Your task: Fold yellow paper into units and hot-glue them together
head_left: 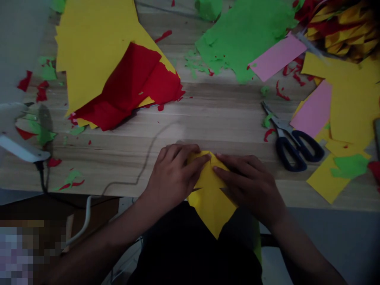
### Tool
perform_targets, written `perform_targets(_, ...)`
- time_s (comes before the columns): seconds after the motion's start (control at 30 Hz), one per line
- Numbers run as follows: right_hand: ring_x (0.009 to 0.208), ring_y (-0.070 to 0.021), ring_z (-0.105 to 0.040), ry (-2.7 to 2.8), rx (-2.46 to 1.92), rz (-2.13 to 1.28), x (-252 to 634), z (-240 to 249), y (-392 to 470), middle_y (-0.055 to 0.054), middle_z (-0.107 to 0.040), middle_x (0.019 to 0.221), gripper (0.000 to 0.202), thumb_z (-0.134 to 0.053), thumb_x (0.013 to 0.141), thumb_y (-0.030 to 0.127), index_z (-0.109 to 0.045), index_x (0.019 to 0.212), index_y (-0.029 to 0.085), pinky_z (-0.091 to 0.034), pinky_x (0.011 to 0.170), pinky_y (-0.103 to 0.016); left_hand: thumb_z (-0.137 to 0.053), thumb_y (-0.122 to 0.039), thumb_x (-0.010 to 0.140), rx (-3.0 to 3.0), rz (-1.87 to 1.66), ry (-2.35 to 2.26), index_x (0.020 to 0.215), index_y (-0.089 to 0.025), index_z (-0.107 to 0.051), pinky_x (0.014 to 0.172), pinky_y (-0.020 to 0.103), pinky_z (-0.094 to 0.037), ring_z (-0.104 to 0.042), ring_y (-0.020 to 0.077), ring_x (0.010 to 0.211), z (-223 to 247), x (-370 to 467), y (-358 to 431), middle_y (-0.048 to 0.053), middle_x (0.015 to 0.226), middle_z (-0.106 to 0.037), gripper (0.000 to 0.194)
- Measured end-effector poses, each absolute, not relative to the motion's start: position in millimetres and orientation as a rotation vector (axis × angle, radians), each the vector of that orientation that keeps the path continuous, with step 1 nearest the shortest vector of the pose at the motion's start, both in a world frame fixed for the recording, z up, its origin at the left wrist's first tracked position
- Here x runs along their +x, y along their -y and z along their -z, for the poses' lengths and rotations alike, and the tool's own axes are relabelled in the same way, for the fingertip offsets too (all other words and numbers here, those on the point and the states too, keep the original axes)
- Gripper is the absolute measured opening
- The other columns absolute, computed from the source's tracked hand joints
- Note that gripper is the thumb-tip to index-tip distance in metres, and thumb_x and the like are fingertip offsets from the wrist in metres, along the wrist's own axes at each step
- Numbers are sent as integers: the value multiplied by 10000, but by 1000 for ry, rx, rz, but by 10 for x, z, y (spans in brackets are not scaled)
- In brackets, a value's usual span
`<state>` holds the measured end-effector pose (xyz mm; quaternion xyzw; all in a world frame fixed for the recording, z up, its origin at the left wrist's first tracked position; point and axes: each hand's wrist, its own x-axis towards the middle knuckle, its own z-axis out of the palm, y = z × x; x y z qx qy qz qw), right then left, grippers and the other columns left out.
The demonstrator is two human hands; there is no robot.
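A folded sheet of yellow paper (212, 198) lies at the table's front edge, its lower point hanging over my lap. It has a centre crease and a slit on each side. My left hand (175, 168) grips its upper left side, thumb pressed near the top point. My right hand (249, 178) holds the upper right side, with fingertips on the folded flap by the top. The undersides of the paper and some of my fingers are hidden.
Scissors (292, 142) with dark blue handles lie to the right, near pink paper strips (314, 109) and yellow sheets (350, 107). Red paper (127, 87) covers a yellow stack (95, 47) at left. Green paper (243, 39) lies behind. A glue gun (23, 148) with a cord sits far left.
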<state>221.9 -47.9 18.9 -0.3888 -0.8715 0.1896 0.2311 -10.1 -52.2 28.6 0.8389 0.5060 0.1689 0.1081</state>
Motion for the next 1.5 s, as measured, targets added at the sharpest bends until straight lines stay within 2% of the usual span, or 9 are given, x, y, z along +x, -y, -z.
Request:
perform_targets(0.1,999,-223,-600,2295,-1180,-535,2151,-206,486,-71,-698,1168,217,-642,925,170,-743,1099,250,-531,849,-391,-573,-250,951,2431,-517,-1509,1194,-285,-695,899,446,-414,-529,278,1101,-290,-104,525,76,1237,-640,275)
perform_targets(0.2,958,-206,-605,2254,-1192,-537,2121,-209,490,-74,-699,1090,222,-622,937,158,-731,1118,226,-530,834,-377,-578,-262,944,2417,-467,-1541,1241,-293,-672,896,458,-410,-515,288,1090,-306,-83,523,81,1259,-623,314)
perform_targets(0.47,1000,-215,-582,2302,-1092,-656,2212,-196,466,-76,-667,1175,228,-636,911,113,-743,1077,227,-514,855,-368,-558,-261,947,2437,-399,-1560,1318,-256,-624,896,464,-404,-497,291,1076,-306,-78,515,87,1277,-610,377)
perform_targets(0.67,983,-208,-573,2289,-1048,-723,2239,-197,434,-64,-671,1152,190,-640,928,147,-753,1044,246,-508,828,-357,-595,-232,920,2497,-371,-1497,1342,-386,-613,896,479,-401,-496,304,1097,-302,-94,515,65,1303,-586,450)
perform_targets(0.8,993,-209,-565,2312,-1047,-716,2245,-214,442,-62,-666,1170,213,-657,918,143,-754,1064,264,-490,840,-365,-608,-254,912,2502,-349,-1524,1354,-365,-606,893,479,-413,-499,309,1098,-316,-77,525,62,1308,-594,455)
perform_targets(0.97,1003,-230,-568,2334,-1077,-672,2254,-214,464,-51,-666,1185,227,-707,877,151,-757,1054,284,-469,857,-405,-550,-298,956,2460,-381,-1590,1374,-200,-575,937,458,-423,-529,288,1123,-318,-86,518,99,1319,-616,429)
perform_targets(1.2,1023,-236,-545,2393,-1088,-598,2246,-221,494,-17,-651,1318,249,-705,886,173,-737,1109,279,-481,891,-418,-570,-184,919,2536,-279,-1513,1381,-360,-573,916,480,-412,-503,311,1155,-333,-83,509,54,1421,-551,495)
perform_targets(1.4,1023,-237,-572,2441,-1182,-472,2199,-247,678,41,-665,1346,271,-616,966,222,-679,1229,242,-484,900,-442,-548,-231,939,2577,-278,-1539,1420,-281,-548,937,486,-387,-480,322,1197,-326,-88,494,73,1481,-524,483)
perform_targets(1.5,1032,-243,-569,2435,-1212,-438,2183,-239,711,32,-647,1373,258,-598,978,247,-696,1216,255,-483,913,-448,-505,-157,941,2647,-313,-1309,1439,-276,-519,987,458,-356,-475,282,1223,-313,-140,475,0,1495,-538,512)
